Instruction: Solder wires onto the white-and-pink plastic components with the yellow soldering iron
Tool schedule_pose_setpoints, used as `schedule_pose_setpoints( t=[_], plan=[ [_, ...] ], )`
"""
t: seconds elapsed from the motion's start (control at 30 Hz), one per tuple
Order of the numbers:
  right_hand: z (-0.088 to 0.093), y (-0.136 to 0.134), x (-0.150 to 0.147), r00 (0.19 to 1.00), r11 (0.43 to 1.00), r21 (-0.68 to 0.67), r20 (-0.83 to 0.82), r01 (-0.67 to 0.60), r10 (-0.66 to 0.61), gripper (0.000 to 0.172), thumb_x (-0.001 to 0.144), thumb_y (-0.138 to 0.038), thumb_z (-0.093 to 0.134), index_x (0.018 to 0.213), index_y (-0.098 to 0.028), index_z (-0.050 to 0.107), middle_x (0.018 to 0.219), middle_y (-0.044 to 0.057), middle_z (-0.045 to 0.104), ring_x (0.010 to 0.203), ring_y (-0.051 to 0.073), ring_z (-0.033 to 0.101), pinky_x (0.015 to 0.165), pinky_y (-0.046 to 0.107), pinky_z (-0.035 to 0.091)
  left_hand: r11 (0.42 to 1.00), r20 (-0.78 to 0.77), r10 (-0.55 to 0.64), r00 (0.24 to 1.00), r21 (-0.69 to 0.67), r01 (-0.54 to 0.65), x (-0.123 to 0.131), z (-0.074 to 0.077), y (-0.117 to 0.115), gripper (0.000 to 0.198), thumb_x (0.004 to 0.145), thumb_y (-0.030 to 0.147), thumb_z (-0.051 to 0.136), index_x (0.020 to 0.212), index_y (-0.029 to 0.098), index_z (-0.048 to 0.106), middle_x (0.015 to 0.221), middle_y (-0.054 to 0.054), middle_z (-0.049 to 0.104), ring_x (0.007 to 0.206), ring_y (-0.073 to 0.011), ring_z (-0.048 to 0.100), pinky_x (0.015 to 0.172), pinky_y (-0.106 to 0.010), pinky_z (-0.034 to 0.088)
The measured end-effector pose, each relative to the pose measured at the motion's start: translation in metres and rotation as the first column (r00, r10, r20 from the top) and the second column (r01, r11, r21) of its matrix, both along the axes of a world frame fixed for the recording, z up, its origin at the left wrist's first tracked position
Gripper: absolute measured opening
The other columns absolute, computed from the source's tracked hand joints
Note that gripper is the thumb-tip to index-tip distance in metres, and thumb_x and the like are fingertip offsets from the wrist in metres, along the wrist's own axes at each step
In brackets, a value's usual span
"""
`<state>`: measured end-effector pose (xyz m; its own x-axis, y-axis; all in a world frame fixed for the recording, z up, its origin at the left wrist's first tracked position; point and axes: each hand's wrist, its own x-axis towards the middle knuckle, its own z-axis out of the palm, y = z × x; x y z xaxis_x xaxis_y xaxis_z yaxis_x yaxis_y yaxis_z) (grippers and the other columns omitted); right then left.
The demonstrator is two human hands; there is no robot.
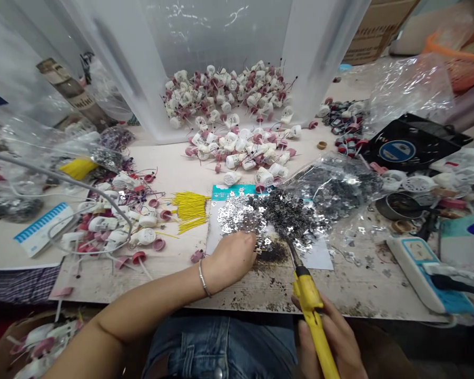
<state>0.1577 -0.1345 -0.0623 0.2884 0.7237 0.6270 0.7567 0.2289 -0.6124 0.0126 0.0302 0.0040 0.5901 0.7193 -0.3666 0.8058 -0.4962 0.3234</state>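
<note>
My right hand (332,339) grips a yellow-handled soldering iron (314,316) near the table's front edge, its dark tip reaching a scorched patch (274,255) on a white sheet. My left hand (231,260), a thin bangle on the wrist, rests on the table beside that patch, fingers curled down onto something small I cannot make out. Just beyond both hands lies a heap of small silvery metal pieces (260,213) spilling from a clear bag (332,187). A bundle of short yellow wires (189,210) lies left of the heap.
White-and-pink plastic parts with wires lie piled at the centre back (240,147), inside a clear bin (221,89), and at the left (118,226). A white power strip (422,268), a black bag (406,145), an orange basket (462,58) and cartons stand to the right.
</note>
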Motion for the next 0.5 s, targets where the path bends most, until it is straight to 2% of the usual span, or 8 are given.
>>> schedule_pose_setpoints(
  t=[0.07, 0.13, 0.23, 0.3, 0.37, 0.43, 0.5],
  plan=[
    [-0.002, 0.013, -0.008, 0.999, 0.999, 0.048, -0.038, 0.019, -0.017, 0.016, 0.075, -0.003, 0.07, 0.082, -0.017, 0.065, 0.121, 0.008, 0.064, 0.093, 0.02, 0.071, 0.068, 0.025, 0.062, 0.998, 0.054, -0.01, 0.999, -0.059, 0.013, -0.005, 0.006, -0.007, 0.017, 0.086, 0.013, 0.052, 0.079, 0.012, 0.067, 0.076, -0.009, 0.07, 0.073, -0.0207, 0.066, 0.068, -0.03, 0.051],
    [-0.002, 0.027, -0.017, 0.996, 0.996, 0.084, -0.092, 0.008, 0.0, 0.018, 0.072, -0.001, 0.071, 0.073, -0.016, 0.061, 0.124, 0.007, 0.06, 0.092, 0.018, 0.07, 0.07, 0.025, 0.062, 0.988, 0.184, -0.032, 0.982, -0.141, 0.059, -0.009, 0.008, -0.016, 0.016, 0.083, 0.012, 0.055, 0.075, 0.014, 0.07, 0.072, -0.006, 0.071, 0.066, -0.0175, 0.065, 0.063, -0.026, 0.049],
    [0.0, 0.044, -0.026, 0.986, 0.996, 0.072, -0.156, -0.046, 0.057, 0.02, 0.074, -0.004, 0.07, 0.07, -0.017, 0.056, 0.121, 0.006, 0.057, 0.099, 0.018, 0.068, 0.075, 0.029, 0.062, 0.981, 0.482, 0.039, 0.875, -0.187, 0.06, -0.012, 0.004, -0.024, 0.011, 0.083, 0.014, 0.063, 0.082, 0.015, 0.074, 0.076, -0.004, 0.074, 0.068, -0.0139, 0.066, 0.064, -0.022, 0.049],
    [0.004, 0.049, -0.031, 0.968, 0.994, 0.066, -0.231, -0.083, 0.096, 0.023, 0.075, -0.003, 0.068, 0.069, -0.017, 0.052, 0.118, 0.007, 0.055, 0.103, 0.018, 0.066, 0.074, 0.029, 0.063, 0.979, 0.651, 0.17, 0.739, -0.2, -0.048, -0.017, -0.001, -0.026, 0.011, 0.085, 0.017, 0.064, 0.087, 0.015, 0.075, 0.079, -0.004, 0.075, 0.069, -0.0121, 0.067, 0.065, -0.021, 0.051],
    [0.007, 0.05, -0.037, 0.95, 0.991, 0.075, -0.284, -0.11, 0.127, 0.026, 0.075, -0.002, 0.068, 0.069, -0.018, 0.049, 0.118, 0.007, 0.054, 0.106, 0.019, 0.064, 0.075, 0.029, 0.063, 0.969, 0.744, 0.249, 0.621, -0.184, -0.168, -0.025, -0.005, -0.024, 0.012, 0.086, 0.02, 0.065, 0.086, 0.014, 0.075, 0.079, -0.005, 0.075, 0.069, -0.0116, 0.067, 0.065, -0.02, 0.052],
    [0.006, 0.05, -0.046, 0.948, 0.984, 0.095, -0.269, -0.149, 0.17, 0.025, 0.074, -0.004, 0.069, 0.07, -0.018, 0.049, 0.12, 0.007, 0.053, 0.111, 0.02, 0.061, 0.078, 0.032, 0.063, 0.965, 0.789, 0.215, 0.575, -0.08, -0.251, -0.036, -0.005, -0.022, 0.013, 0.087, 0.022, 0.065, 0.084, 0.014, 0.075, 0.08, -0.006, 0.075, 0.073, -0.0128, 0.069, 0.067, -0.022, 0.055],
    [0.003, 0.053, -0.057, 0.949, 0.967, 0.119, -0.2, -0.223, 0.244, 0.022, 0.074, -0.007, 0.07, 0.072, -0.018, 0.052, 0.122, 0.008, 0.051, 0.114, 0.02, 0.058, 0.081, 0.032, 0.062, 0.949, 0.807, 0.158, 0.569, 0.035, -0.313, -0.051, -0.002, -0.021, 0.013, 0.087, 0.022, 0.065, 0.083, 0.015, 0.074, 0.083, -0.006, 0.076, 0.078, -0.0143, 0.07, 0.073, -0.024, 0.057]
  ],
)
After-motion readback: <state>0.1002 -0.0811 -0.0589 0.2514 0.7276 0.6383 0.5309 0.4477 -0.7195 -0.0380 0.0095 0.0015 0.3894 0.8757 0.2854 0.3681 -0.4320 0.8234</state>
